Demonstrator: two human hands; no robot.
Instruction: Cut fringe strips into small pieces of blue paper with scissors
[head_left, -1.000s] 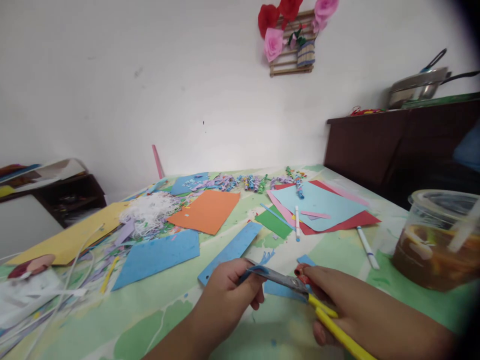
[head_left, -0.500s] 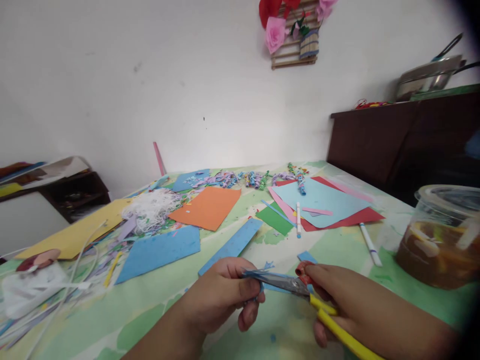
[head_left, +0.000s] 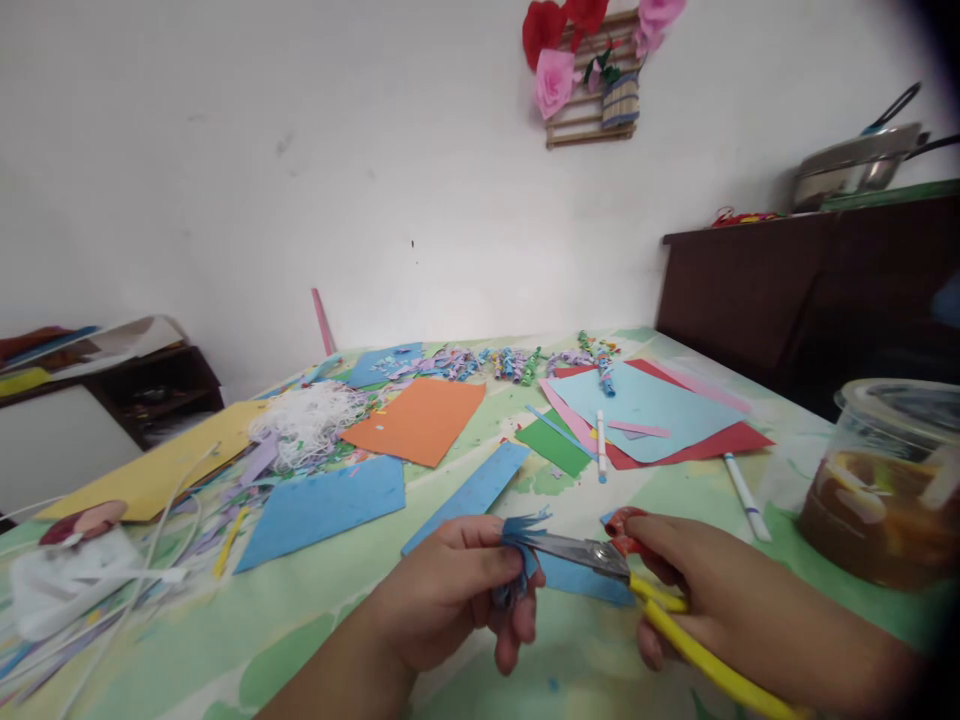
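Observation:
Between the thumb and fingers of my left hand (head_left: 457, 585) is a small roll of blue fringed paper (head_left: 523, 532), its thin cut strips fanning upward. My right hand (head_left: 712, 590) grips scissors (head_left: 592, 555) with yellow handles. Their metal blades point left and reach the fringe beside my left fingertips; whether they are fully closed I cannot tell. A curled red piece (head_left: 626, 525) shows at my right thumb and index finger. Under the scissors lies a blue paper strip (head_left: 581, 580) on the table.
Blue paper (head_left: 322, 510), orange paper (head_left: 420, 420) and a tangle of white string (head_left: 307, 420) lie to the left. Light-blue paper (head_left: 660, 405), a marker (head_left: 601, 445) and another marker (head_left: 746, 498) lie right. A clear tub of brown liquid (head_left: 885, 500) stands near my right forearm.
The scissors have shifted slightly right and down, and the blue fringe now stands more spread above my left fingers. The view has tilted up a little. Both hands keep their hold.

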